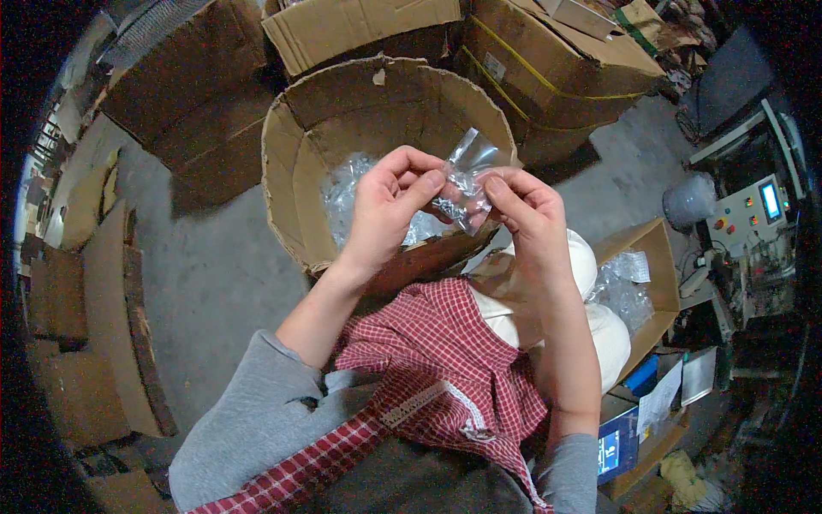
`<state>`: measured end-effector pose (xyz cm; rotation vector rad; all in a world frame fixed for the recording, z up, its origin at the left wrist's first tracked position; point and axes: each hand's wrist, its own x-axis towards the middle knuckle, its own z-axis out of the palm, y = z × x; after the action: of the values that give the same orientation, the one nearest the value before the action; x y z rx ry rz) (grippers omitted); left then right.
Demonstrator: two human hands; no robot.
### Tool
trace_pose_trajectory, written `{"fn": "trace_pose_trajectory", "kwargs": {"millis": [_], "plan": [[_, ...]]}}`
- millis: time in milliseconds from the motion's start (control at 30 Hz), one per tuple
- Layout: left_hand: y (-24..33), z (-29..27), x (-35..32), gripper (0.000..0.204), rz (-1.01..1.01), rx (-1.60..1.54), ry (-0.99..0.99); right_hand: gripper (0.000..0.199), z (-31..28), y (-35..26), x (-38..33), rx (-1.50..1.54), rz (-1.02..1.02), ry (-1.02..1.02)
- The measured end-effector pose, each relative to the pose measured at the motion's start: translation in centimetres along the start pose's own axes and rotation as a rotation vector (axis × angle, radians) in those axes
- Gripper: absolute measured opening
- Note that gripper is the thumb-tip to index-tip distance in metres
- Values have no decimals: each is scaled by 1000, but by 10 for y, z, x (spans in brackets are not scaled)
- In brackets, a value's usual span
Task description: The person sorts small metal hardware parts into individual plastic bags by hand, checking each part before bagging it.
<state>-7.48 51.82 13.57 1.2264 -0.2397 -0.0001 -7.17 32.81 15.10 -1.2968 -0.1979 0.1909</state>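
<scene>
A small clear plastic bag (465, 176) with tiny metal parts inside is held up between both hands. My left hand (387, 210) pinches its left edge with thumb and fingertips. My right hand (524, 218) grips its right side. The bag hangs over a large open cardboard box (295, 167) whose bottom is filled with several similar clear bags (347, 193). A red checked apron (437, 360) covers my lap below the hands.
Several brown cardboard boxes (548, 60) stand behind the big box. A smaller open box (655, 257) with clear bags sits at the right. A machine with a control panel (753, 214) stands at the far right. Flattened cardboard (94, 325) lies at the left on the grey floor.
</scene>
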Motion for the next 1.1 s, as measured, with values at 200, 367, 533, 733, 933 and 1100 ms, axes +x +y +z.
{"fn": "trace_pose_trajectory", "kwargs": {"millis": [200,367,533,733,933,1100], "plan": [[-2,2,-2,15,63,40,46,20,0,-4,-2,-113,-227,208],[4,9,-4,12,73,125,79,32,1,-17,-10,-973,-875,211],[2,12,-4,14,151,226,99,40,11,-18,-11,-1088,-900,224],[7,15,-4,16,75,249,84,44,15,-31,-21,-1115,-978,201],[4,16,-5,22,158,287,19,23,15,-13,-16,-1048,-682,163],[14,22,-7,24,78,124,9,18,15,-13,-18,-1078,-697,165]]}}
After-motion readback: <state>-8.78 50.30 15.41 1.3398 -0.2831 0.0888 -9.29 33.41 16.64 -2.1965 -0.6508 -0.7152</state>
